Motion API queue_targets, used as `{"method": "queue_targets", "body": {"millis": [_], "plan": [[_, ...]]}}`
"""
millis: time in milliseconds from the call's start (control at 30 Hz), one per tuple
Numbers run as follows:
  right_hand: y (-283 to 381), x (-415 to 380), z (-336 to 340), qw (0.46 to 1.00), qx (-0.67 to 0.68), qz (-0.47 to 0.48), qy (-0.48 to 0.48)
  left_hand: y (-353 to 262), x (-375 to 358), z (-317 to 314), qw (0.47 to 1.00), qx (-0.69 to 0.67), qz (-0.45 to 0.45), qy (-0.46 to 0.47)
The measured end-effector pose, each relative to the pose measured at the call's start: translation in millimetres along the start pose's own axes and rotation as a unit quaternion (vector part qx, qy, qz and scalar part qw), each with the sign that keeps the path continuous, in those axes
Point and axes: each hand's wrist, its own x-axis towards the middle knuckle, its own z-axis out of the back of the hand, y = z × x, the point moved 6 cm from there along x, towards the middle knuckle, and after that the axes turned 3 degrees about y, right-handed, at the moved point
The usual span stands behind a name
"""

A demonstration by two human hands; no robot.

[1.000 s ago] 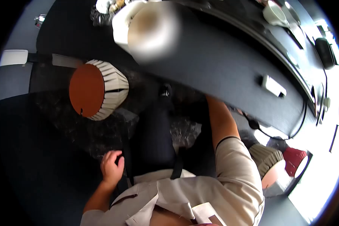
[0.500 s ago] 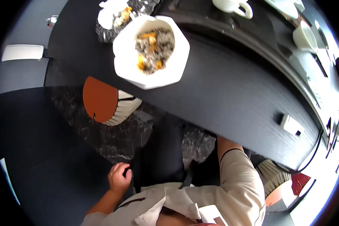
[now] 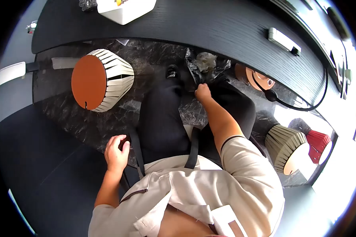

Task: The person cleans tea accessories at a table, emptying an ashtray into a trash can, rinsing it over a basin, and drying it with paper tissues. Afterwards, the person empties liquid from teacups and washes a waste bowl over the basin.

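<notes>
Under the counter, my right hand (image 3: 203, 91) reaches down between my legs, its fingers closed on the near edge of a black plastic bag (image 3: 193, 67). Pale, crumpled material (image 3: 205, 62) lies in the bag's mouth. The fingertips of that hand are hidden from me. My left hand (image 3: 116, 154) hangs beside my left thigh, close to the dark seat, with its fingers loosely bent and the thumb apart; I see nothing in it. On the counter, a white angular bowl (image 3: 124, 14) is cut off by the top edge of the view.
The black counter (image 3: 178, 23) crosses above my knees. A white stool with an orange top (image 3: 89, 82) stands at the left. A white power strip (image 3: 283, 40) and a black cable (image 3: 304, 108) are at the right, near a beige stool (image 3: 283, 144) and a red stool (image 3: 319, 144).
My view has tilted down, so the bowl moves up and partly out of sight. My right hand, hidden under the counter before, now shows at the plastic bag. The left hand stays beside my thigh.
</notes>
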Motion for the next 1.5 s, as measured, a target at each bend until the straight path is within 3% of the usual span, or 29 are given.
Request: {"method": "queue_targets", "body": {"millis": [100,233,300,400,467,500,533,600,633,667,700,733,800,867,900,933,967,1067,1100,1167,1233,1333,1400,1433,1500], "plan": [[0,-1,-15,0.983,-0.082,-0.019,0.163,1,-2,1,1.000,-0.021,-0.015,-0.009],[14,-35,26,0.996,-0.062,0.051,0.046,1,-3,0,0.999,-0.038,-0.020,-0.015],[31,-49,35,0.974,-0.096,0.135,0.155,0,-5,0,0.998,-0.038,-0.041,-0.023],[51,-94,73,0.941,-0.170,0.276,0.093,-1,-3,2,0.998,-0.017,-0.061,-0.017],[78,-165,143,0.942,-0.147,0.281,0.109,3,0,1,0.998,-0.030,-0.050,-0.002],[72,-181,156,0.931,-0.121,0.331,0.097,10,-3,-3,0.996,-0.048,-0.067,-0.016],[77,-209,186,0.939,-0.115,0.304,0.111,7,-4,-1,0.997,-0.036,-0.066,-0.007],[82,-264,253,0.938,-0.119,0.319,0.067,14,-8,0,0.998,-0.037,-0.054,-0.003],[90,-298,304,0.955,-0.057,0.291,0.027,20,-8,-1,0.998,-0.034,-0.057,-0.006],[78,-308,344,0.940,-0.041,0.322,-0.103,20,-8,-4,0.998,-0.032,-0.052,-0.010],[65,-315,384,0.836,-0.120,0.445,-0.300,22,-10,-2,0.999,-0.027,-0.041,-0.010],[42,-331,429,0.931,0.127,0.241,-0.244,22,-10,-3,0.999,-0.017,-0.038,-0.012],[5,-347,506,0.821,-0.006,0.217,-0.527,28,-2,-6,0.999,-0.029,-0.032,-0.004],[-61,-315,569,0.746,-0.116,0.128,-0.643,27,-7,-9,0.998,-0.052,-0.040,-0.012],[-98,-286,594,0.748,-0.137,0.099,-0.641,24,-9,-5,0.996,-0.063,-0.056,-0.033],[-120,-266,612,0.803,-0.134,0.052,-0.579,23,-11,-2,0.994,-0.064,-0.071,-0.056],[-128,-261,622,0.814,-0.151,0.000,-0.561,23,-9,-1,0.991,-0.064,-0.090,-0.078],[-137,-247,637,0.849,-0.119,-0.140,-0.496,16,22,4,0.936,-0.324,-0.131,-0.039],[-139,-242,638,0.837,-0.130,-0.135,-0.515,2,36,15,0.893,-0.421,-0.157,-0.030],[-144,-227,640,0.837,-0.146,-0.162,-0.502,-36,70,47,0.877,-0.469,-0.099,0.031],[-150,-213,641,0.830,-0.139,-0.136,-0.523,-88,96,83,0.870,-0.489,-0.070,-0.002],[-169,-189,649,0.829,-0.126,-0.122,-0.532,-145,158,119,0.892,-0.427,-0.084,-0.120],[-170,-205,642,0.819,-0.114,-0.080,-0.556,-170,184,130,0.901,-0.419,-0.037,-0.108],[-169,-215,641,0.783,-0.116,-0.047,-0.609,-178,195,128,0.902,-0.419,-0.018,-0.101],[-159,-252,624,0.792,-0.020,-0.031,-0.610,-186,213,123,0.929,-0.366,0.002,-0.053]]}}
